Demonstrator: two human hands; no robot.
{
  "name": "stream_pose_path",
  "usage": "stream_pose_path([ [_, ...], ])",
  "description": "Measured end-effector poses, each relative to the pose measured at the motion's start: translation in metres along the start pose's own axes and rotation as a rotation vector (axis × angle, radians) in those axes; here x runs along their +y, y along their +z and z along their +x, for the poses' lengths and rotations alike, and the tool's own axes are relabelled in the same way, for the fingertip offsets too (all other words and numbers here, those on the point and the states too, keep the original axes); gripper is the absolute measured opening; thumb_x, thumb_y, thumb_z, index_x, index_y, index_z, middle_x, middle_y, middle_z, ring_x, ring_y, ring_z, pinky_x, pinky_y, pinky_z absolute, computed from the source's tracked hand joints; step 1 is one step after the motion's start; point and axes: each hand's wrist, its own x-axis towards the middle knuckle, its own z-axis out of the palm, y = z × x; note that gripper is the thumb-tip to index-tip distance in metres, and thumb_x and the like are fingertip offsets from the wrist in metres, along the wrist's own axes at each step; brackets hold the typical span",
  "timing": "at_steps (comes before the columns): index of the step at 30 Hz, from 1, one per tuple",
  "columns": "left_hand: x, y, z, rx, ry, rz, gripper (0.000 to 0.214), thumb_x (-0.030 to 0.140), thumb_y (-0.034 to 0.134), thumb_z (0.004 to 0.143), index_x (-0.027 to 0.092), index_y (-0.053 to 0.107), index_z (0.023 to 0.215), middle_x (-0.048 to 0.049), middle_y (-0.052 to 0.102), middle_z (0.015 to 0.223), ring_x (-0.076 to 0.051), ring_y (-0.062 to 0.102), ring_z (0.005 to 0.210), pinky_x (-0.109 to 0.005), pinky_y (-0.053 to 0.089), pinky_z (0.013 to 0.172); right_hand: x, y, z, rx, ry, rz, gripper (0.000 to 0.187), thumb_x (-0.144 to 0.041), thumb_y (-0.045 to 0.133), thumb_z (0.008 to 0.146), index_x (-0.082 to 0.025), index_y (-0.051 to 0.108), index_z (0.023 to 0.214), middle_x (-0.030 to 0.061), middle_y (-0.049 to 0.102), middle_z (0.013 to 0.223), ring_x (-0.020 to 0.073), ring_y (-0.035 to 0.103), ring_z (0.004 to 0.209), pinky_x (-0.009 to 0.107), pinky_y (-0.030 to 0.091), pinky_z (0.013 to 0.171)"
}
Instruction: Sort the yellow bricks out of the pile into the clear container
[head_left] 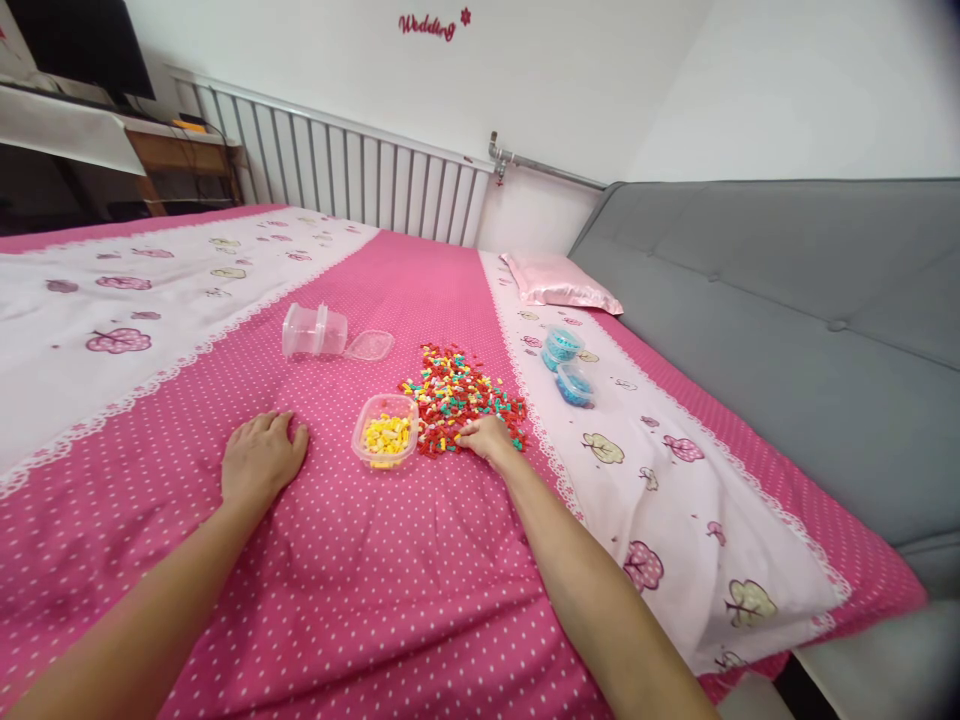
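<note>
A bed point(360, 590) under a pink dotted cover spreads before me, with red lettering point(427, 26) on the white wall beyond it. My landmark is the clear tub point(358, 440) standing upright on the cover, yellow pieces point(387, 434) inside. Just right of the tub lies a loose heap of small pieces point(454, 390), red, yellow, green and pale. My right hand point(484, 438) is at the heap's near edge, fingertips drawn narrow; a yellow bit shows there, but I cannot tell whether I grip it. Tub and heap sit together probably to keep my reach short. Left of the tub, my left hand point(262, 455) rests palm down, loosely spread and holding nothing, likely to prop me up. Beyond the tub to its left, clear containers point(304, 332) lie tipped beside a flat lid point(371, 346); well to its right are blue-filled containers point(561, 346), perhaps set apart by colour. The lettering reads "Wedding"; I can read no brand or label.
</note>
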Motion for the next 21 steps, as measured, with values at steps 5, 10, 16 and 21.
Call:
stream_pose_path([
  [5,0.0006,-0.0013,-0.0002,-0.005,0.002,0.008,0.060,0.044,0.025,0.088,0.007,0.054,0.126,-0.0170,0.054,0.131,-0.032,0.047,0.121,-0.043,0.032,0.106,-0.0013,0.0011,-0.0017,0.003,-0.023,-0.012,0.007,-0.019,0.074,0.060,-0.023,0.075,0.066,-0.0002,0.074,0.077,0.0174,0.066,0.074,0.024,0.045,0.065],
  [10,0.0003,-0.0008,0.0000,-0.007,0.005,0.010,0.060,0.044,0.024,0.088,0.008,0.053,0.126,-0.0169,0.054,0.131,-0.031,0.047,0.121,-0.043,0.032,0.106,-0.0010,0.0021,-0.0013,0.035,-0.022,0.035,0.006,-0.018,0.075,0.057,-0.022,0.071,0.058,-0.0002,0.071,0.070,0.0165,0.063,0.070,0.024,0.042,0.062],
  [16,0.0002,-0.0008,-0.0002,-0.010,0.003,0.008,0.062,0.045,0.023,0.088,0.007,0.052,0.128,-0.0171,0.053,0.132,-0.032,0.047,0.121,-0.043,0.031,0.106,-0.0014,0.0026,-0.0003,0.088,-0.022,0.233,0.009,-0.019,0.074,0.056,-0.019,0.065,0.057,-0.0031,0.061,0.057,0.0121,0.055,0.059,0.022,0.037,0.056],
  [21,0.0006,-0.0019,-0.0008,-0.009,0.005,0.008,0.061,0.045,0.023,0.089,0.008,0.053,0.126,-0.0172,0.054,0.131,-0.032,0.047,0.121,-0.043,0.031,0.105,-0.0084,0.0016,-0.0058,0.043,-0.018,0.561,0.016,-0.027,0.071,0.062,-0.017,0.062,0.071,-0.0060,0.056,0.055,0.0061,0.043,0.046,0.019,0.030,0.045],
])
